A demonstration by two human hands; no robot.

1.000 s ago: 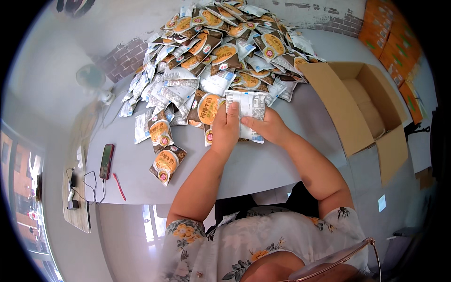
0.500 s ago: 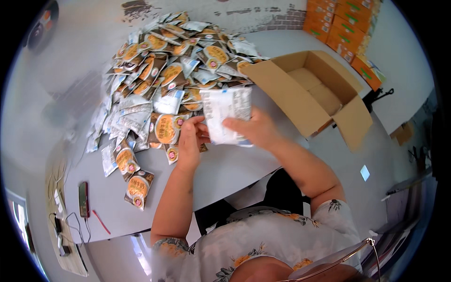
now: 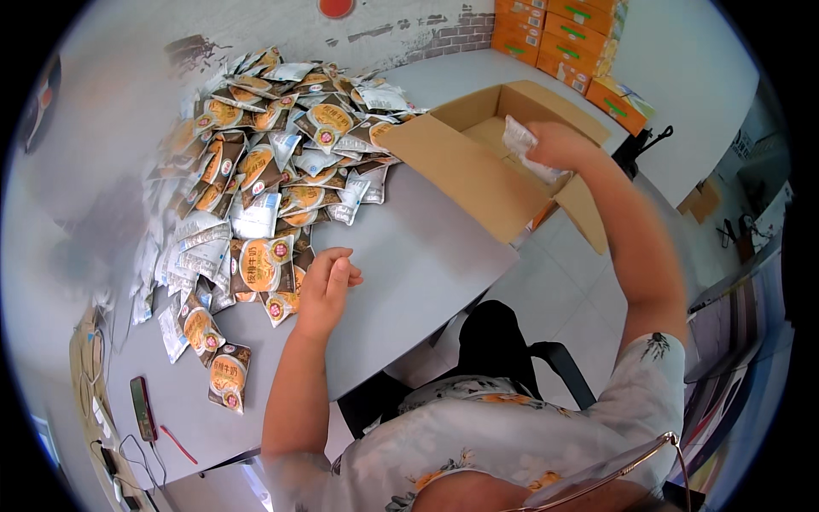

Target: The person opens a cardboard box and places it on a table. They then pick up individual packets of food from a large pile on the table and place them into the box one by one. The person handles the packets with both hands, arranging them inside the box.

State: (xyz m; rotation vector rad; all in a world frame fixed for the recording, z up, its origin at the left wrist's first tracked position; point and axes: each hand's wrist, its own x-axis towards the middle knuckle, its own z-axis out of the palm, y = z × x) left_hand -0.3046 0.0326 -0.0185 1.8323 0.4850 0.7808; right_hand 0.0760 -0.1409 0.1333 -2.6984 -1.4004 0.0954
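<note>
My right hand (image 3: 559,147) is inside the open cardboard box (image 3: 444,183), gripping a white printed packet (image 3: 519,136). Part of the packet is hidden behind the fingers and in the box. Over the grey table, at the near right edge of the packet pile, my left hand (image 3: 328,280) hangs with its fingers curled in and nothing visible in them. Beside it lies a brown-and-orange packet (image 3: 260,266) with its front up. The pile of packets (image 3: 256,166) spreads across the table's left half, some fronts up, others showing white backs.
Orange cartons (image 3: 576,38) are stacked at the far right. A phone (image 3: 142,408) with a cable lies near the table's left edge, beside a thin red strip (image 3: 178,445). Two loose packets lie at the pile's near end. A chair armrest (image 3: 563,371) shows below the table.
My right hand has carried the white packet from above the table into the box on the right. My left hand has come away from the packet, its fingers now curled. The view has shifted.
</note>
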